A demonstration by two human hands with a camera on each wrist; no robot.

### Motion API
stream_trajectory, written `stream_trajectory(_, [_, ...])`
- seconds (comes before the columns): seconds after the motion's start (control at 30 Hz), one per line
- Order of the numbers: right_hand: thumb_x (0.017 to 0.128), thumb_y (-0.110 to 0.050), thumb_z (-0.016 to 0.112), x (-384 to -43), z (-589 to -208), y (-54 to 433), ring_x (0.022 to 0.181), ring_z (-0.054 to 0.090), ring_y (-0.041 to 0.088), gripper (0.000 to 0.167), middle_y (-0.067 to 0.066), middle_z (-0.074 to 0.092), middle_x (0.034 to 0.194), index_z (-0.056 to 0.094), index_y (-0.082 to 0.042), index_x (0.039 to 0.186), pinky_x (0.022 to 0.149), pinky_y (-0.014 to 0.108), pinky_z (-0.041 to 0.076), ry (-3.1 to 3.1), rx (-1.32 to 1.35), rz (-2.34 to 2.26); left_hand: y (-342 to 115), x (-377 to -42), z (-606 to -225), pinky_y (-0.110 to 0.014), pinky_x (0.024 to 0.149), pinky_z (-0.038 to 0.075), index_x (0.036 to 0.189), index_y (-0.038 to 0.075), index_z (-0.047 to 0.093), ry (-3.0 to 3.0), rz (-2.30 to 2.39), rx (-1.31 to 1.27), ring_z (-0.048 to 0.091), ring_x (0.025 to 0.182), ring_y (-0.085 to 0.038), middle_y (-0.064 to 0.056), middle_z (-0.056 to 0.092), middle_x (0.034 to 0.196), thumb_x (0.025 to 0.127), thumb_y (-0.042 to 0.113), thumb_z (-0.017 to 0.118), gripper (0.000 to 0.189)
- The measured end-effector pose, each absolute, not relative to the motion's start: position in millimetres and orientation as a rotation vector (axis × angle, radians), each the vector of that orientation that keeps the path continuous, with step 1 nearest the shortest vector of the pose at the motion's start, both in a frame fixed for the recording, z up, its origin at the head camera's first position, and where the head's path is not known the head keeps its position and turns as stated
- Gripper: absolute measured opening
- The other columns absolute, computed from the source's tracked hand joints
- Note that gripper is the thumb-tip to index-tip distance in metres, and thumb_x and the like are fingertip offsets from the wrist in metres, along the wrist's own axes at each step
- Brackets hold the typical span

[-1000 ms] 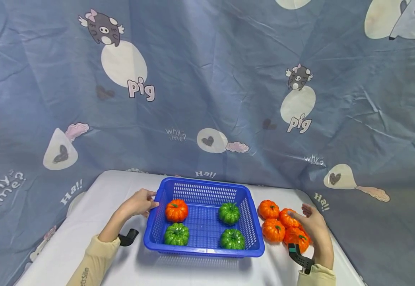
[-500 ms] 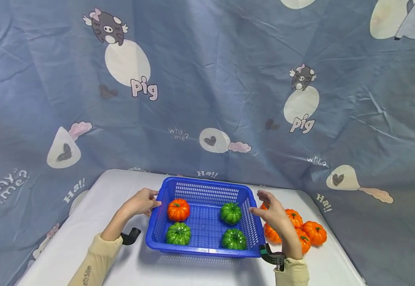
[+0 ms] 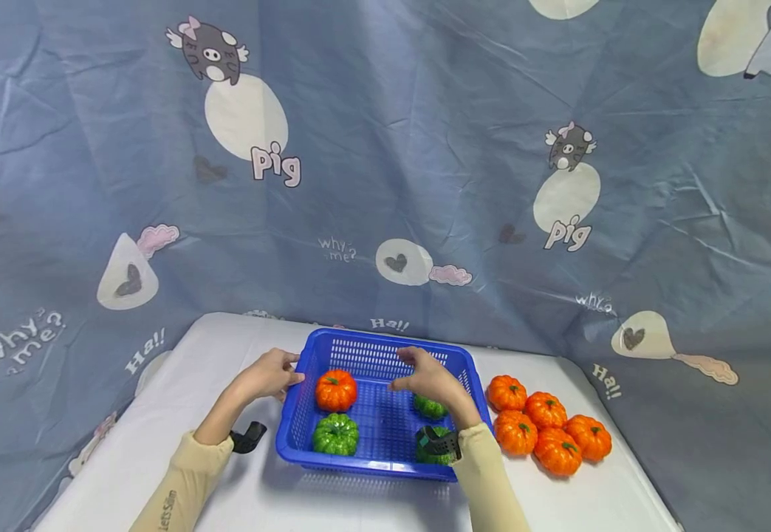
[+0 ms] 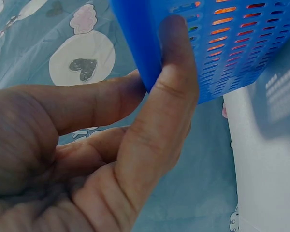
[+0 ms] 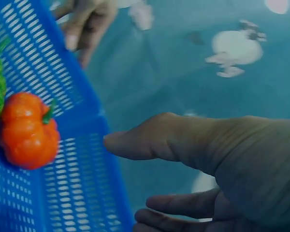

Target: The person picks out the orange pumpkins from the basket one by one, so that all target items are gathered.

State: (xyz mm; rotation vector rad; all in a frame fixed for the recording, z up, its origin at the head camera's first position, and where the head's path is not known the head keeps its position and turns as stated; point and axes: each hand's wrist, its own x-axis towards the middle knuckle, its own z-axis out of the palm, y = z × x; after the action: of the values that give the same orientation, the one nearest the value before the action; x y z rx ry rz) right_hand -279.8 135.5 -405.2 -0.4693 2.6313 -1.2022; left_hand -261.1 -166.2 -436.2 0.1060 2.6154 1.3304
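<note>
A blue plastic basket (image 3: 374, 432) stands on the white table. My left hand (image 3: 269, 375) pinches its left rim; the left wrist view shows thumb and fingers on either side of the basket edge (image 4: 140, 43). Inside the basket, an orange pumpkin (image 3: 336, 390) sits at back left and a green pumpkin (image 3: 335, 434) at front left. Two more green pumpkins, one at back right (image 3: 429, 406) and one at front right (image 3: 430, 448), are partly hidden by my right arm. My right hand (image 3: 432, 378) hovers over the basket, fingers spread, holding nothing.
Several orange pumpkins (image 3: 545, 411) are grouped on the table (image 3: 558, 510) just right of the basket. A blue cloth (image 3: 478, 185) with pig prints hangs behind the table. Each wrist wears a black band.
My right hand has moved left, from above the orange pumpkin group to over the basket, uncovering that group. My left hand stays at the basket's left rim. The view has shifted slightly.
</note>
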Motion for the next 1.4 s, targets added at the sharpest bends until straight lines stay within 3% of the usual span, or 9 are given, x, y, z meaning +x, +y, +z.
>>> stream_trajectory(0.33, [0.073,-0.010,0.081,-316,-431,75,0.130,0.047,0.036,0.073,0.021,0.050,0.140,0.048,0.005,0.136,0.110,0.046,0.039,2.508,-0.559,-1.009,-164,-261,-432,-0.033,0.059,0.060,0.136,-0.014,0.044,2.613,1.323,0.098,0.063,0.066,-0.016,-0.013,0.060,0.084,0.094,0.005,0.060,0.050])
stream_trajectory(0.47, [0.069,-0.013,0.084,-319,-450,55,0.103,0.061,0.023,0.057,0.014,0.065,0.115,0.061,0.002,0.119,0.096,0.035,0.049,2.570,-0.618,-0.855,-163,-262,-432,-0.032,0.058,0.059,0.136,-0.013,0.045,2.619,1.318,0.102,0.062,0.065,-0.015,-0.013,0.059,0.083,0.094,0.006,0.060,0.049])
stream_trajectory(0.57, [0.067,-0.012,0.085,-319,-457,48,0.080,0.057,0.014,0.042,0.006,0.067,0.093,0.066,-0.002,0.103,0.080,0.027,0.050,2.614,-0.649,-0.776,-162,-264,-432,-0.031,0.057,0.059,0.137,-0.012,0.045,2.613,1.323,0.098,0.062,0.065,-0.015,-0.012,0.059,0.082,0.094,0.006,0.059,0.049])
stream_trajectory(0.63, [0.067,-0.011,0.084,-321,-461,46,0.077,0.056,0.012,0.038,0.004,0.066,0.088,0.066,-0.003,0.100,0.078,0.026,0.050,2.620,-0.649,-0.776,-162,-264,-432,-0.031,0.057,0.059,0.137,-0.012,0.045,2.611,1.318,0.091,0.062,0.065,-0.016,-0.012,0.059,0.082,0.094,0.007,0.059,0.049])
stream_trajectory(0.87, [0.070,-0.013,0.084,-322,-468,43,0.093,0.060,0.015,0.059,0.006,0.066,0.105,0.059,-0.002,0.122,0.092,0.029,0.050,2.597,-0.636,-0.806,-165,-264,-433,-0.030,0.057,0.059,0.138,-0.012,0.043,2.610,1.307,0.078,0.062,0.064,-0.016,-0.012,0.059,0.081,0.094,0.007,0.060,0.051])
stream_trajectory(1.17, [0.072,-0.017,0.082,-316,-447,53,0.087,0.060,0.016,0.056,0.004,0.065,0.100,0.059,-0.001,0.120,0.082,0.031,0.053,2.518,-0.608,-1.057,-168,-263,-432,-0.029,0.056,0.059,0.138,-0.015,0.041,2.579,1.350,0.111,0.064,0.065,-0.017,-0.013,0.059,0.080,0.095,0.004,0.057,0.050])
stream_trajectory(1.4, [0.076,-0.010,0.077,-297,-424,82,0.093,0.062,0.020,0.062,0.013,0.064,0.110,0.051,0.004,0.131,0.082,0.032,0.056,2.477,-0.669,-1.248,-166,-259,-433,-0.030,0.057,0.059,0.138,-0.013,0.043,2.589,1.356,0.073,0.064,0.065,-0.016,-0.013,0.060,0.081,0.094,0.004,0.058,0.049])
